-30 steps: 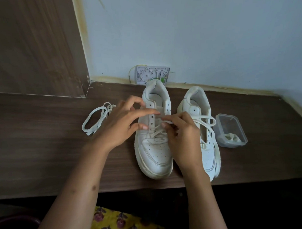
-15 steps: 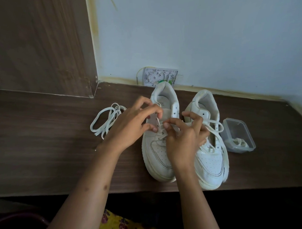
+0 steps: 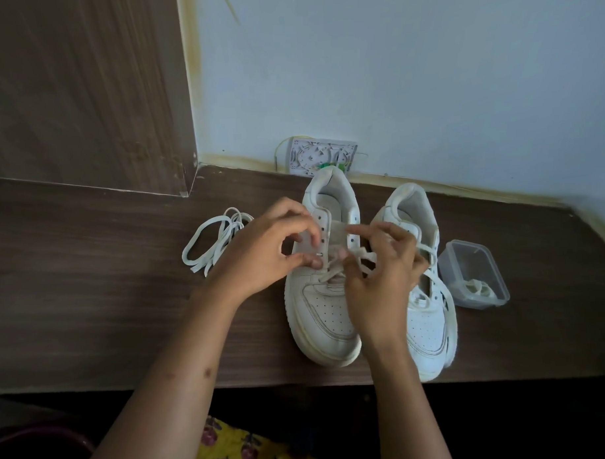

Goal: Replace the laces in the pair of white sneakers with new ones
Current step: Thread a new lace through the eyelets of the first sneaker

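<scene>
Risk first: the lace [image 3: 333,274] in the left sneaker [image 3: 325,297] is threaded only through the lower eyelets. If I pull unevenly, one end will run short, or the tip could slip back out of its eyelet — likely cause, a loose pinch on a flat, slick lace.

Right hand [image 3: 381,281] over the tongue, fingertips pinching a lace end, index finger extended toward the upper eyelets. Left hand [image 3: 267,254] curled at the left eyelet row, thumb and fingers pinching there; I cannot tell whether on lace or flap.

Right sneaker [image 3: 424,311] just beside, loosely laced. Spare lace bundle [image 3: 212,242] lies left on the table [image 3: 90,288].
</scene>
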`<state>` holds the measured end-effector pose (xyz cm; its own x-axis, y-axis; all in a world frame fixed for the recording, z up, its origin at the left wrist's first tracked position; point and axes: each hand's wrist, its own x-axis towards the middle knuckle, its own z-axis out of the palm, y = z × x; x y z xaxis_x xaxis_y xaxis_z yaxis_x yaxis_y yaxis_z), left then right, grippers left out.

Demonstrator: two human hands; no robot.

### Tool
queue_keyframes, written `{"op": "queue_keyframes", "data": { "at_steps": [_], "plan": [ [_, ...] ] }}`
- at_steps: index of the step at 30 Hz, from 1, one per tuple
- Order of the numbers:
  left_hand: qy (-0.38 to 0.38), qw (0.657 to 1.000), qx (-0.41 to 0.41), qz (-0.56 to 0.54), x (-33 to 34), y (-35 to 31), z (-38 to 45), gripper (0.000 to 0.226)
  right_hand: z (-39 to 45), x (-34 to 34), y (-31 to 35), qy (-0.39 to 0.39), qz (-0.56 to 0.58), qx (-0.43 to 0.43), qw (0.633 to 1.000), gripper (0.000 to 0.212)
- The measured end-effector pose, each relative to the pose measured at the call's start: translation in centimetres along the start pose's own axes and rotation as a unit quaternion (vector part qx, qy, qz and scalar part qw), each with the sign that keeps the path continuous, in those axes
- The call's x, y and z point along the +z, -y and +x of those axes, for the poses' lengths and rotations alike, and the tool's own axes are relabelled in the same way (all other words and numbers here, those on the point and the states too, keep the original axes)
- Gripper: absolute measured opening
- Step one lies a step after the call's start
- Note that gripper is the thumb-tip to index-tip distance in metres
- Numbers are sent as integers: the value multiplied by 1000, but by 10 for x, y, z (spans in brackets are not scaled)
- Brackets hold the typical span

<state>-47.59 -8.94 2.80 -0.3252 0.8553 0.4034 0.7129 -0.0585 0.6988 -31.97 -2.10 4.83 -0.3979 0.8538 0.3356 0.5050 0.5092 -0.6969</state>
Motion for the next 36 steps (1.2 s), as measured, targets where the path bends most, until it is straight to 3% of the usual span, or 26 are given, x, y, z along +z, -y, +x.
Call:
{"op": "queue_keyframes", "data": {
  "at_steps": [3,6,10,13,16,18,21,23,25,28,33,36],
  "plan": [
    [-2,999,1,44,3,1,1,10,-1,-14,-4,-26,26,17,999,25],
    [9,998,16,56,3,1,1,10,-9,-20,-13,20,61,52,997,25],
    [-6,998,38,58,-4,6,-2,6,-21,-19,-18,53,26,77,995,30],
    [-135,987,-27,77,-15,12,-4,5,-26,-19,-14,33,-21,77,996,28],
    [-331,916,-207,91,-28,17,-6,6,-30,-18,-10,26,-48,76,996,20],
    [-381,876,-283,86,-33,17,-8,14,-31,-18,-10,25,-55,79,995,18],
    [-325,896,-289,91,-28,16,-8,25,-30,-18,-11,25,-59,81,995,16],
    [-249,945,-194,81,-23,10,-5,28,-29,-18,-11,25,-53,84,995,16],
    [-125,985,-104,64,-16,2,-1,28,-29,-18,-11,28,-48,89,994,16],
    [-2,994,-52,97,-2,-6,1,37,-29,-18,-11,29,-48,92,994,16],
    [-34,988,-43,146,3,-2,3,33,-29,-19,-11,26,-38,93,995,18],
    [-155,957,-98,225,-1,1,4,19,-30,-19,-11,30,-28,96,995,17]
  ]
}}
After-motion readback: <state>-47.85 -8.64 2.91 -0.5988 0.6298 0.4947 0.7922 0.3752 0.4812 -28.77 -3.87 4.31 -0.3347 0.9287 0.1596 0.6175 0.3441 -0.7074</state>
